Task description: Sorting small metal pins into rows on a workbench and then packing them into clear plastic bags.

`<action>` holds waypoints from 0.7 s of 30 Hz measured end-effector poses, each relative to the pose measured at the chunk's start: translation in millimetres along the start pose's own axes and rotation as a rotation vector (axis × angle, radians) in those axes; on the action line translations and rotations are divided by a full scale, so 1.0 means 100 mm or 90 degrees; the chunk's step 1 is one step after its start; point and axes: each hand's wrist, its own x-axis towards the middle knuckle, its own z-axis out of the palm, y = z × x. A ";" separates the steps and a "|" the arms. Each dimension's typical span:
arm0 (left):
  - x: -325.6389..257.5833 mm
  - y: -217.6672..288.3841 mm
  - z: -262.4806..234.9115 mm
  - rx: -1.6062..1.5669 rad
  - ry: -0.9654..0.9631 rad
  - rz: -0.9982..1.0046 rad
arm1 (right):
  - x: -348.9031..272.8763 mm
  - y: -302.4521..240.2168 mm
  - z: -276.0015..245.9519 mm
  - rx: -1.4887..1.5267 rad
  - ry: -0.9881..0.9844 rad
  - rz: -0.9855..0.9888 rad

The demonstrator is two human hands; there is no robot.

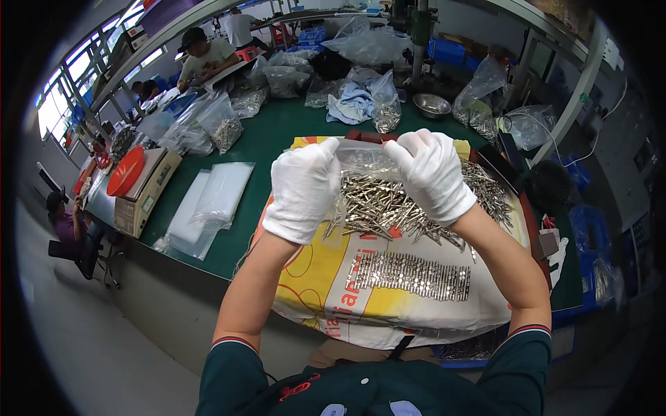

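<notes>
Both my hands wear white gloves and hold up a small clear plastic bag [365, 182] filled with metal pins. My left hand [303, 187] grips the bag's top left corner, and my right hand [435, 173] grips its top right corner. Below the bag a loose heap of metal pins [388, 208] lies on a yellow and white sack [333, 277] spread over the green table. Nearer to me, a neat row of aligned pins [409, 275] rests on the same sack.
A stack of empty clear bags [208, 201] lies to the left, beside a weighing scale with a red dish [135, 180]. Filled plastic bags [291, 76], a blue cloth and a metal bowl [431, 105] crowd the far side. Other people sit at the far left.
</notes>
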 end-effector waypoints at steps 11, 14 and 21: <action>-0.11 0.32 -0.14 -0.011 0.035 0.020 | -0.13 -0.57 -0.03 0.384 -0.008 0.160; -0.22 0.45 -0.09 0.045 0.012 0.130 | -0.19 -0.56 0.09 0.476 0.000 0.204; -0.56 0.92 -0.14 -0.044 -0.057 0.245 | 0.23 -0.33 0.37 0.414 -0.050 0.341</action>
